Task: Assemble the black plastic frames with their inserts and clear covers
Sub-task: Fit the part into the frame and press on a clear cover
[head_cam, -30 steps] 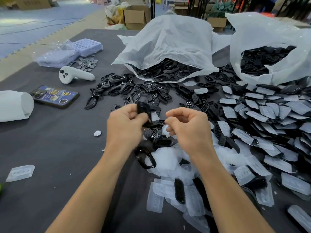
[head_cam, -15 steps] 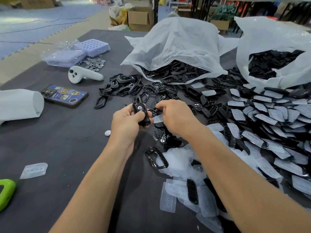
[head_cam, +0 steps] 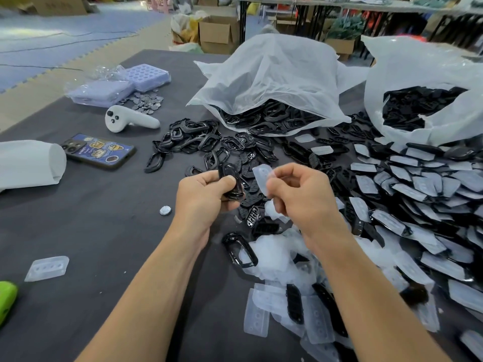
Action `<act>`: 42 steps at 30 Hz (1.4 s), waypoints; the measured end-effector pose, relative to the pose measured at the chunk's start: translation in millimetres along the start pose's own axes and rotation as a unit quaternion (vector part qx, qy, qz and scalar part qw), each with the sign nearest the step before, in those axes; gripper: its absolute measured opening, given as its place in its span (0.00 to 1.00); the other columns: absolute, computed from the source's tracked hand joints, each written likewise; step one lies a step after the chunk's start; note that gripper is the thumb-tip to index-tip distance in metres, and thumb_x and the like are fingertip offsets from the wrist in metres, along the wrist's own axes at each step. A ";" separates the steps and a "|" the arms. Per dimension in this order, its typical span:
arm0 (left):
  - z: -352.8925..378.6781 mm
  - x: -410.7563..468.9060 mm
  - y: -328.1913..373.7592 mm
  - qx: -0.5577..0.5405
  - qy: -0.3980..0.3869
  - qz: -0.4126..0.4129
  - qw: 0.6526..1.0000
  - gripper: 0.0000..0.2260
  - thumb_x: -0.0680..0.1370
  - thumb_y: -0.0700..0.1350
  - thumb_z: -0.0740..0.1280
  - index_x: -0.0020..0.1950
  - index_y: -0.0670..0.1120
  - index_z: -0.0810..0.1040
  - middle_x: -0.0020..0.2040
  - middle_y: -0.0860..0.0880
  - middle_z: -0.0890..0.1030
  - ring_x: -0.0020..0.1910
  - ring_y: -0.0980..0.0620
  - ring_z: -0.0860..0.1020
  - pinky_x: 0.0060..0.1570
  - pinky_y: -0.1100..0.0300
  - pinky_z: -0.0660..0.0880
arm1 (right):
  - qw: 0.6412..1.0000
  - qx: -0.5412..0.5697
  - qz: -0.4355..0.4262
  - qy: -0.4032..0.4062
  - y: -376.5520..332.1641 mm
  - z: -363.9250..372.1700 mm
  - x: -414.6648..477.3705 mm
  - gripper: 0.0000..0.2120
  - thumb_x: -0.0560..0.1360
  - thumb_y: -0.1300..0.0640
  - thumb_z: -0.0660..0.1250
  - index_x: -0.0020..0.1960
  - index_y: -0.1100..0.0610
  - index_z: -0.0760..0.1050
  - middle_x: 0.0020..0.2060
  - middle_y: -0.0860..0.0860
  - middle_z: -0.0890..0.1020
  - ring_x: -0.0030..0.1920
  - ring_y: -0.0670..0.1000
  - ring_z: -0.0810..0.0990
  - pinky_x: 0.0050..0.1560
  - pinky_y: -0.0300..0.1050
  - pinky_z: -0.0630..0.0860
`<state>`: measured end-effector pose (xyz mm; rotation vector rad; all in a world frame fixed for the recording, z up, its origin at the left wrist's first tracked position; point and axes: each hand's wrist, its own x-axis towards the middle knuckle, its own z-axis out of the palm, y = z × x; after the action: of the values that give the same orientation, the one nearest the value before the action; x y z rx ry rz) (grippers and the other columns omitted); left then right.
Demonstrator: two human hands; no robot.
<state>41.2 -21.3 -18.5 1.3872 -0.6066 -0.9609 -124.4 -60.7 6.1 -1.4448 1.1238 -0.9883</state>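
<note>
- Progress stands in the middle of one assembly: your left hand point(head_cam: 203, 197) is curled round a glossy black oval plastic frame point(head_cam: 230, 184) and holds it upright above the dark grey bench point(head_cam: 91, 231).
- Your right hand point(head_cam: 300, 197) pinches a thin frosted clear plastic cover point(head_cam: 262, 178) between thumb and fingers, just beside the frame. I cannot tell whether the two parts touch.
- Your thumb hides much of the frame's opening, so I cannot tell whether an insert is seated in it. Fitting the cover looks like the step in hand.
- Done so far, as I judge it: the broad overlapping spread of finished pieces point(head_cam: 418, 189) to your right, black bodies each faced with a clear cover.
- Left to do: a heap of loose black frames point(head_cam: 198, 139) lies beyond your hands. A crumpled white plastic bag point(head_cam: 274, 79) spills more of them onto the bench, and a second white bag point(head_cam: 423, 87) on the right holds further black parts.
- Nearer you, a pile of spare clear covers point(head_cam: 274, 259) lies mixed with small black ribbed inserts point(head_cam: 295, 303). One empty black frame point(head_cam: 239, 250) rests at the pile's left edge.
- With both bags so full, you look far from finished.
</note>
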 end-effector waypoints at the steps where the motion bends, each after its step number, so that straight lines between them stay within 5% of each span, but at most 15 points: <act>1: 2.5 -3.2 -0.9 0.009 -0.010 -0.001 1.000 0.06 0.80 0.36 0.71 0.44 0.43 0.85 0.39 0.44 0.88 0.36 0.50 0.86 0.30 0.64 0.78 | 0.999 0.032 0.010 0.002 1.1 -1.1 -6.4 0.09 0.75 0.65 0.72 0.39 0.53 0.81 0.28 0.53 0.81 0.24 0.48 0.72 0.26 0.39 0.69; 5: 10.8 -14.8 -5.9 0.034 -0.039 0.006 0.999 0.05 0.79 0.36 0.71 0.46 0.42 0.86 0.40 0.42 0.88 0.35 0.49 0.85 0.31 0.62 0.79 | 0.996 0.081 0.037 0.030 5.0 -5.1 -14.7 0.11 0.76 0.64 0.73 0.37 0.52 0.82 0.22 0.48 0.72 0.21 0.46 0.65 0.23 0.37 0.63; 10: 14.0 -19.6 -4.2 0.027 -0.034 0.013 0.999 0.09 0.77 0.33 0.70 0.46 0.45 0.87 0.38 0.42 0.87 0.32 0.49 0.83 0.27 0.62 0.76 | 0.990 0.132 0.043 0.009 6.2 -11.0 -17.5 0.09 0.77 0.67 0.70 0.40 0.58 0.80 0.28 0.55 0.81 0.23 0.49 0.72 0.23 0.37 0.69; 15: 17.9 -20.8 -4.0 0.040 -0.032 0.026 0.998 0.14 0.74 0.32 0.69 0.43 0.50 0.87 0.37 0.44 0.87 0.31 0.50 0.83 0.28 0.60 0.78 | 0.999 0.026 0.011 0.018 13.0 -15.4 -16.4 0.09 0.74 0.58 0.75 0.36 0.53 0.81 0.27 0.45 0.75 0.28 0.44 0.69 0.29 0.35 0.68; 20: 18.3 -22.1 -7.7 0.108 -0.028 0.054 0.992 0.12 0.65 0.38 0.69 0.42 0.51 0.87 0.40 0.44 0.88 0.39 0.45 0.84 0.44 0.40 0.83 | 1.000 0.010 -0.012 0.025 18.1 -12.4 -13.9 0.11 0.74 0.58 0.75 0.34 0.51 0.79 0.27 0.44 0.74 0.28 0.43 0.68 0.30 0.33 0.67; 24: 18.5 -24.0 -4.8 0.041 -0.091 0.033 0.994 0.12 0.67 0.36 0.69 0.41 0.51 0.87 0.43 0.42 0.88 0.40 0.46 0.87 0.32 0.56 0.81 | 0.986 -0.074 -0.073 0.130 22.3 -8.1 -14.9 0.10 0.75 0.52 0.75 0.37 0.49 0.79 0.29 0.42 0.80 0.29 0.42 0.75 0.32 0.35 0.72; 26: 20.6 -25.5 -2.7 0.023 -0.107 0.035 0.993 0.11 0.68 0.36 0.71 0.41 0.51 0.88 0.42 0.44 0.88 0.38 0.49 0.86 0.32 0.60 0.79 | 0.981 -0.114 -0.097 0.120 22.2 -4.9 -16.5 0.09 0.74 0.51 0.76 0.37 0.49 0.79 0.31 0.43 0.81 0.31 0.43 0.77 0.33 0.38 0.74; 32: 19.6 -23.1 -1.9 -0.012 -0.122 0.038 0.992 0.14 0.74 0.28 0.70 0.43 0.46 0.87 0.38 0.45 0.86 0.34 0.49 0.83 0.34 0.60 0.80 | 0.998 0.011 -0.057 0.019 21.3 -1.2 -16.7 0.11 0.77 0.53 0.71 0.37 0.54 0.83 0.28 0.54 0.78 0.27 0.43 0.69 0.29 0.36 0.67; 37: 21.3 -22.6 -3.4 -0.036 -0.165 -0.012 0.985 0.10 0.68 0.35 0.72 0.43 0.48 0.87 0.39 0.46 0.85 0.38 0.45 0.79 0.46 0.47 0.72 | 0.999 0.046 -0.029 0.007 23.9 -7.7 -12.3 0.07 0.69 0.57 0.77 0.46 0.49 0.83 0.36 0.47 0.84 0.36 0.46 0.80 0.39 0.43 0.78; 42: 23.9 -26.1 -4.6 -0.061 -0.165 -0.034 0.984 0.07 0.68 0.37 0.75 0.44 0.46 0.87 0.40 0.42 0.85 0.36 0.46 0.84 0.43 0.49 0.84 | 0.999 0.040 -0.003 0.016 24.1 -7.9 -12.7 0.05 0.69 0.51 0.74 0.45 0.46 0.84 0.35 0.49 0.85 0.32 0.51 0.82 0.31 0.44 0.77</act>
<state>7.1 -11.7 -15.3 1.1540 -0.7359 -1.2758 -138.4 -51.4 -16.8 -1.3729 1.0911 -1.0535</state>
